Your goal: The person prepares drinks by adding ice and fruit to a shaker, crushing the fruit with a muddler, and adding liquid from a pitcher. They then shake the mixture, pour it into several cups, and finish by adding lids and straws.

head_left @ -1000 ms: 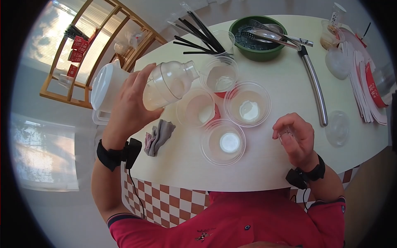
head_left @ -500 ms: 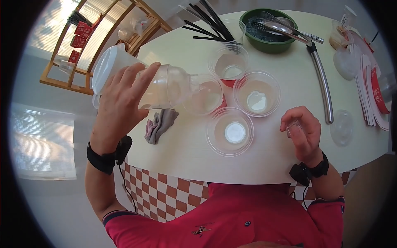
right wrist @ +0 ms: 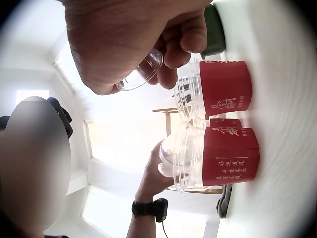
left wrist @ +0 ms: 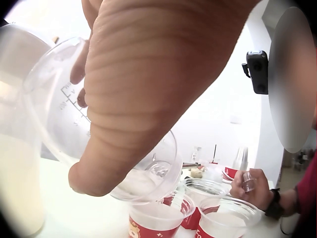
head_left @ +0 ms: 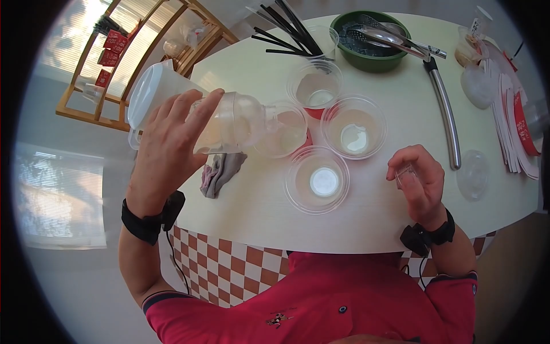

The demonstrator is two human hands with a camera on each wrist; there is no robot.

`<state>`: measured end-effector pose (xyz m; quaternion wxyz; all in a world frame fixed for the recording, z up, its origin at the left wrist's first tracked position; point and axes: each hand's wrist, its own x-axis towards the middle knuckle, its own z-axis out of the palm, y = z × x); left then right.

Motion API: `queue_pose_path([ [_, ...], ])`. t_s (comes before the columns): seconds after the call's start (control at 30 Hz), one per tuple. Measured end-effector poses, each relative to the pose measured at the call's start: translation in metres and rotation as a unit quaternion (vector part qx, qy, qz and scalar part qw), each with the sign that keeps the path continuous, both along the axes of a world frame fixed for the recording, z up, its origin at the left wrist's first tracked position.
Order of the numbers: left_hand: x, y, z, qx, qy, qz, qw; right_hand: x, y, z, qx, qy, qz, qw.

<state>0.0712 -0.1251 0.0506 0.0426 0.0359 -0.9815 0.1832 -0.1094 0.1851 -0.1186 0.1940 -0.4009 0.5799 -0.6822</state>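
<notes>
Left hand [head_left: 166, 140]: fingers wrapped round the clear shaker [head_left: 240, 123], thumb underneath.
Shaker: tipped sideways, pale liquid inside, its mouth over the leftmost clear cup [head_left: 289, 137]; whether anything flows is unclear.
Shaker markings: a dark printed scale with tiny characters, too blurred to read.
Right hand [head_left: 421, 180]: fingers curled, gripping a small clear cap [right wrist: 152, 63] above the worktop [head_left: 372, 223].
Cups: four grouped together on the worktop, the leftmost included.
Cup sleeves: red with pale Chinese lettering; on the upper sleeve [right wrist: 225, 89] in the right wrist view, the first large character looks like 茶, the next is unclear.
Small print: lines on the lower sleeve [right wrist: 230, 156], too small to read.
Far right: flat pale sleeves [head_left: 505, 123] stacked beside a red band [head_left: 523, 123] with illegible white writing.
Green bowl [head_left: 372, 62]: utensils in it, one handle end [head_left: 436, 51] bearing dark marks.
Red shirt [head_left: 344, 292]: small embroidered figure on the chest.
</notes>
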Motion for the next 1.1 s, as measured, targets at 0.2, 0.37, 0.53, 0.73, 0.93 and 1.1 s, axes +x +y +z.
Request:
queue_pose_path([
  [0.2, 0.008, -0.001, -0.004, 0.04, 0.01, 0.02, 0.999, 0.0, 0.0, 0.001, -0.004, 0.006, -0.002, 1.0],
  [0.37, 0.018, -0.003, -0.008, 0.18, 0.022, 0.074, 0.981, 0.001, 0.0, 0.001, -0.008, -0.001, 0.001, 1.0],
  [0.53, 0.025, 0.004, -0.017, 0.234, 0.053, 0.051, 0.969, 0.002, 0.0, 0.0, -0.004, -0.013, 0.001, 1.0],
  [0.73, 0.031, 0.016, -0.018, 0.234, 0.04, 0.016, 0.971, 0.003, -0.002, 0.0, -0.006, 0.001, 0.001, 1.0],
  [0.93, 0.024, 0.038, -0.015, 0.124, 0.005, -0.03, 0.992, 0.004, -0.002, 0.001, -0.005, -0.003, 0.004, 1.0],
  [1.1, 0.018, 0.045, -0.012, 0.032, 0.001, -0.047, 0.998, 0.003, -0.001, 0.0, -0.012, -0.008, 0.01, 1.0],
])
